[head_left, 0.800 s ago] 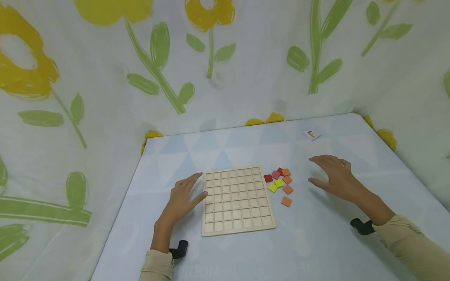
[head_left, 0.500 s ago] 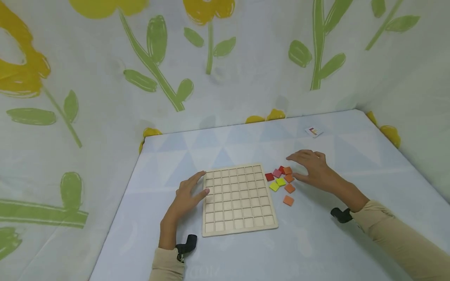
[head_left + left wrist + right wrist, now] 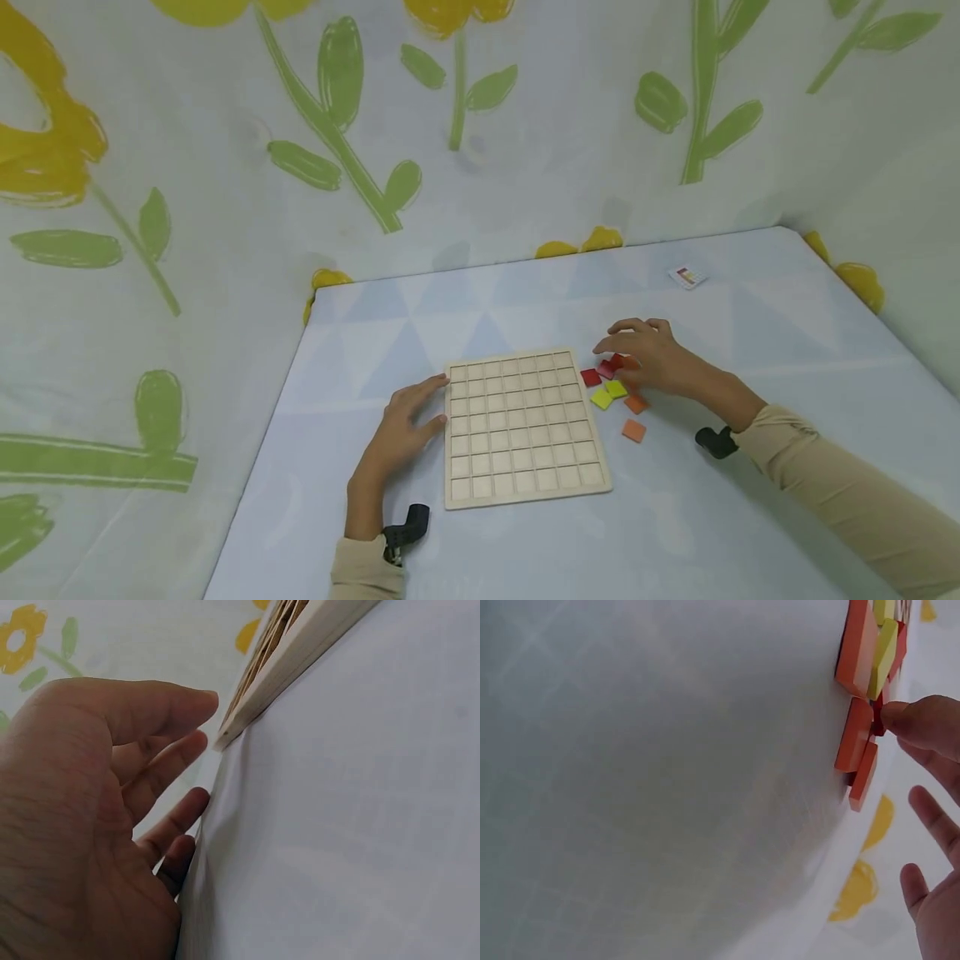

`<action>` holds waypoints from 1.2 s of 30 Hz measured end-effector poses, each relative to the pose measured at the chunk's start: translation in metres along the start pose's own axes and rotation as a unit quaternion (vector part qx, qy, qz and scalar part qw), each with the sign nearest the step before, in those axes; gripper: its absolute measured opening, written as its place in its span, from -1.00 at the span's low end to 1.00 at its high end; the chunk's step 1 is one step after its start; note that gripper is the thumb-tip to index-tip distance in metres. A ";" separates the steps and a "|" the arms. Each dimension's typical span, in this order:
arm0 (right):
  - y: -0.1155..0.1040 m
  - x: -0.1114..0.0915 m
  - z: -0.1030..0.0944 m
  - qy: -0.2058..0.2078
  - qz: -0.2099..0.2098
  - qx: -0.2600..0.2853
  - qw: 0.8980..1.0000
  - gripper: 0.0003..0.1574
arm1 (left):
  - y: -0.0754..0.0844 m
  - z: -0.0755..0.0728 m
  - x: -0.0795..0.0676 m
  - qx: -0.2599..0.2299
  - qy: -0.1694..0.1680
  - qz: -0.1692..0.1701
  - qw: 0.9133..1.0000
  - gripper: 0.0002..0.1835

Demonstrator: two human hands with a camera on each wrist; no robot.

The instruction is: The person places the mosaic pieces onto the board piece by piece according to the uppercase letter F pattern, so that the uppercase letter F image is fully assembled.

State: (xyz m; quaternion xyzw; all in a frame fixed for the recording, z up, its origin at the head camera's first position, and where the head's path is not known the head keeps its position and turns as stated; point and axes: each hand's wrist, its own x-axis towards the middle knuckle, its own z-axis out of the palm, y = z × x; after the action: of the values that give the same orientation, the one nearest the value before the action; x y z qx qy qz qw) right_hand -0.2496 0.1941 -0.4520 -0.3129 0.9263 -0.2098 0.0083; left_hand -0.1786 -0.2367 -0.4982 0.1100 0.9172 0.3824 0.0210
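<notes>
A square wooden grid board [image 3: 528, 429] lies on the table, its cells bare. My left hand [image 3: 401, 429] is at its left edge, fingers loosely bent and thumb apart; in the left wrist view the fingertips stop just short of the board's corner [image 3: 244, 724]. Over the small square tiles right of the board hovers my right hand [image 3: 652, 358], thumb and forefinger spread around a red tile [image 3: 617, 361]. The right wrist view has the thumb [image 3: 904, 716] close to that red; contact is unclear. My right hand partly covers the orange tiles [image 3: 636, 403].
Two yellow tiles [image 3: 602, 399] and a dark red tile [image 3: 591, 377] lie near the board's right edge. A separate orange tile [image 3: 633, 430] sits nearer me. Toward the back right lies a small printed card [image 3: 687, 277]. A flowered cloth wall [image 3: 555, 150] rises behind the table.
My right hand has moved left from beside the tiles to over them. The left hand stays by the board's left edge. The whole head view has shifted slightly.
</notes>
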 end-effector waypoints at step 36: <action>-0.006 0.005 0.005 -0.011 0.009 -0.052 0.999 -0.66 | -0.002 -0.003 0.000 0.006 0.004 0.060 0.998 -0.47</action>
State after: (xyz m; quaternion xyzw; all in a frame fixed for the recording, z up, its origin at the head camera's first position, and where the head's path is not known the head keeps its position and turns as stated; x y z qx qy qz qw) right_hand -0.2501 0.1852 -0.4533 -0.3068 0.9386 -0.1575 0.0043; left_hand -0.1794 -0.2399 -0.4976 0.1640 0.9111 0.3780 -0.0063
